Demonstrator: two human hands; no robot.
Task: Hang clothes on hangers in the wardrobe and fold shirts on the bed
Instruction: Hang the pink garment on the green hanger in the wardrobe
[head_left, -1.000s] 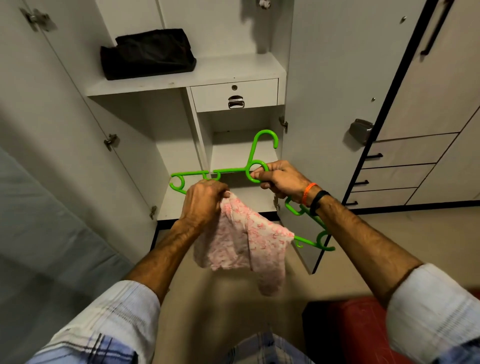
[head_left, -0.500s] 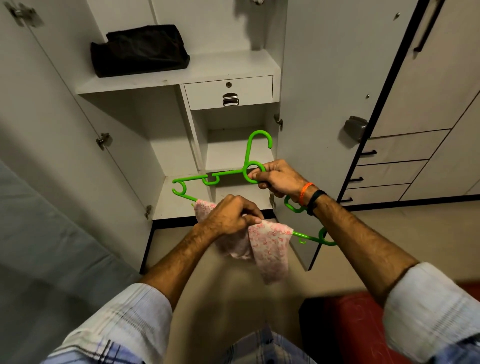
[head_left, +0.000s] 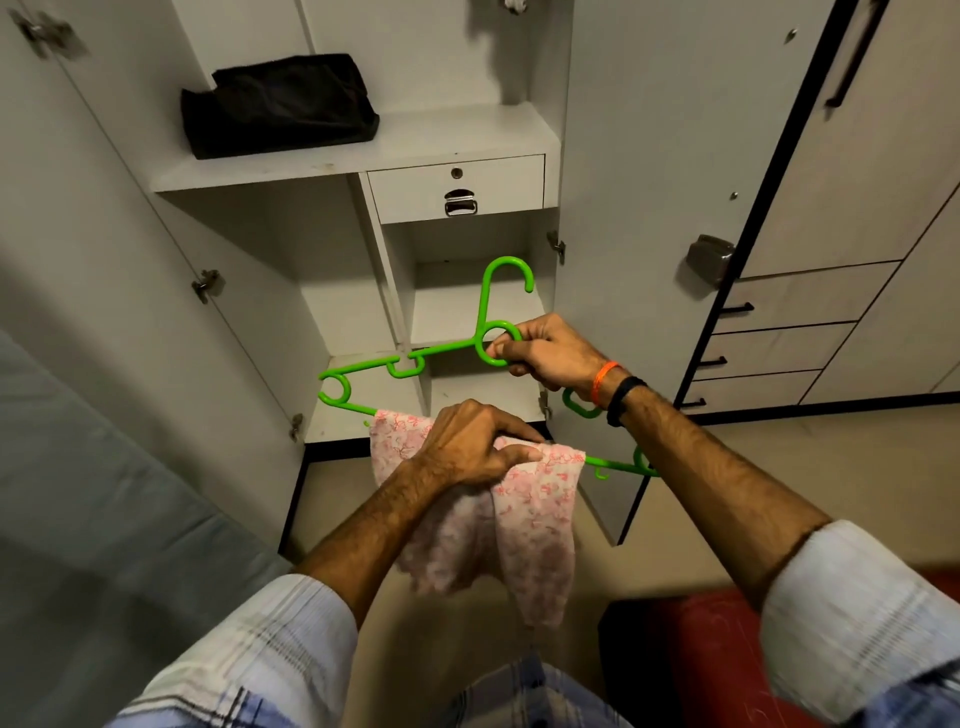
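So the right hand (head_left: 550, 353) grips the green hanger (head_left: 447, 351) at the ring under its hook, bottom bar running left to right. The left hand (head_left: 467, 447) pinches the pink cloth (head_left: 540, 519) draped over that bar, right below. Looks ready to lift toward the wardrobe (head_left: 353, 161).

Glossy plastic hanger (head_left: 447, 351), soft cloth garment (head_left: 535, 519)

The wardrobe (head_left: 291, 260) stands open between its swung-out doors. A black bundle (head_left: 278, 104) takes up the left of the upper shelf (head_left: 441, 135); a shut drawer (head_left: 457, 187) fills the space under it on the right. The lower compartments gape.
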